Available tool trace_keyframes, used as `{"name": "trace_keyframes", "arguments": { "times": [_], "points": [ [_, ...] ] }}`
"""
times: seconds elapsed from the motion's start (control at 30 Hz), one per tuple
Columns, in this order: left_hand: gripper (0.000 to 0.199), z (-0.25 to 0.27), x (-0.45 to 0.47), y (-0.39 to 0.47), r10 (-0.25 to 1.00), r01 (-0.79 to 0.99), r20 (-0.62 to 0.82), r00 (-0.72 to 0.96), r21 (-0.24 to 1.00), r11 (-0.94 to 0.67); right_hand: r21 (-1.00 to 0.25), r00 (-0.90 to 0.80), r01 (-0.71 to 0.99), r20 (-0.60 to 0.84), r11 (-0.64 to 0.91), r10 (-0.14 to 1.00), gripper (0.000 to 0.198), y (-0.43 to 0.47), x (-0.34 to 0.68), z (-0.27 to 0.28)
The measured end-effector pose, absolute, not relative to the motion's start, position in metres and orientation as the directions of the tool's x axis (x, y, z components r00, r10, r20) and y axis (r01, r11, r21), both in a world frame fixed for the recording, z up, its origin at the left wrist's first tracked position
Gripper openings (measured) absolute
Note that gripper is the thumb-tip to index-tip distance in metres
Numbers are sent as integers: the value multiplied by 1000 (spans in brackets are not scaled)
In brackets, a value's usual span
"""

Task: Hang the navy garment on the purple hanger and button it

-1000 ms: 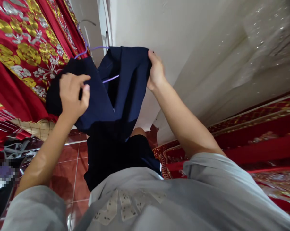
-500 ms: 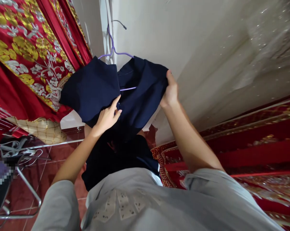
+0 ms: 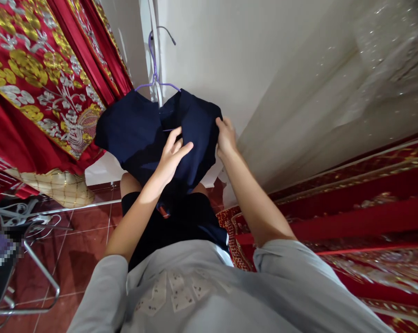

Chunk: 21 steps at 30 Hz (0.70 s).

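A navy short-sleeved top [image 3: 134,127] hangs on a purple hanger [image 3: 155,76], its neckline gaping at the front. My right hand [image 3: 227,138] has its fingers closed on the top's right-hand sleeve edge. Against the front of the top, just below the neck opening, lies my left hand [image 3: 169,159]. Its thumb points right, apart from the fingers, and it does not grip the cloth. The hanger's hook is up at a white upright pole [image 3: 152,18]. Part of the lower hem is hidden behind my left forearm.
Red cloth with gold and silver embroidery [image 3: 32,64] hangs at the left. A sheer sparkly white fabric [image 3: 378,60] covers the right side, above red embroidered garments [image 3: 368,222]. A metal-framed chair [image 3: 42,268] stands on the red tiled floor [image 3: 79,259] at lower left.
The top and hanger have swung slightly left and down. My right hand has moved left with the sleeve edge, and my left hand has shifted right across the front, its thumb now further out.
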<state>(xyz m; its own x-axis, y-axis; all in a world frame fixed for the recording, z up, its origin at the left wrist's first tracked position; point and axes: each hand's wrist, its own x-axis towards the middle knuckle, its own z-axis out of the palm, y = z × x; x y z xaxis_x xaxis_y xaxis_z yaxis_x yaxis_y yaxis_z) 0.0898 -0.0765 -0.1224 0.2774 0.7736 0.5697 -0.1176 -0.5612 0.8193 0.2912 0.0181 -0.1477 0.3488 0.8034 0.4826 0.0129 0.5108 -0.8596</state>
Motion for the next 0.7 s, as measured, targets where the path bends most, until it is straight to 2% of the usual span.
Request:
{"name": "trace_keyframes", "arguments": {
  "times": [0.1,0.2,0.27,0.3,0.37,0.4,0.47,0.57,0.7],
  "points": [
    [65,-110,89,-72,730,-98,647,220,759,-644,-845,584,181,504,503,636,46,-20,273,-148],
    [62,-96,83,-70,637,3,753,165,646,-763,-822,644,303,549,482,532,38,-80,233,-159],
    [53,-89,77,-69,587,65,789,179,586,-808,-849,637,271,511,453,577,31,-109,201,-175],
    [47,-87,74,-68,579,87,791,199,575,-814,-875,590,220,471,430,656,27,-117,186,-185],
    [35,-87,69,-66,596,112,769,229,588,-801,-944,344,95,330,318,879,28,-117,161,-202],
    [29,-88,67,-66,614,116,756,228,605,-788,-968,198,82,250,238,948,33,-111,152,-208],
    [20,-92,65,-65,652,124,732,198,641,-758,-982,34,167,100,93,994,46,-92,143,-213],
    [17,-99,70,-69,682,142,715,156,667,-731,-949,121,310,-21,-58,992,56,-64,145,-208],
    [23,-107,89,-78,654,163,746,127,634,-756,-950,267,297,-17,-98,964,42,-49,159,-202]
  ]
}}
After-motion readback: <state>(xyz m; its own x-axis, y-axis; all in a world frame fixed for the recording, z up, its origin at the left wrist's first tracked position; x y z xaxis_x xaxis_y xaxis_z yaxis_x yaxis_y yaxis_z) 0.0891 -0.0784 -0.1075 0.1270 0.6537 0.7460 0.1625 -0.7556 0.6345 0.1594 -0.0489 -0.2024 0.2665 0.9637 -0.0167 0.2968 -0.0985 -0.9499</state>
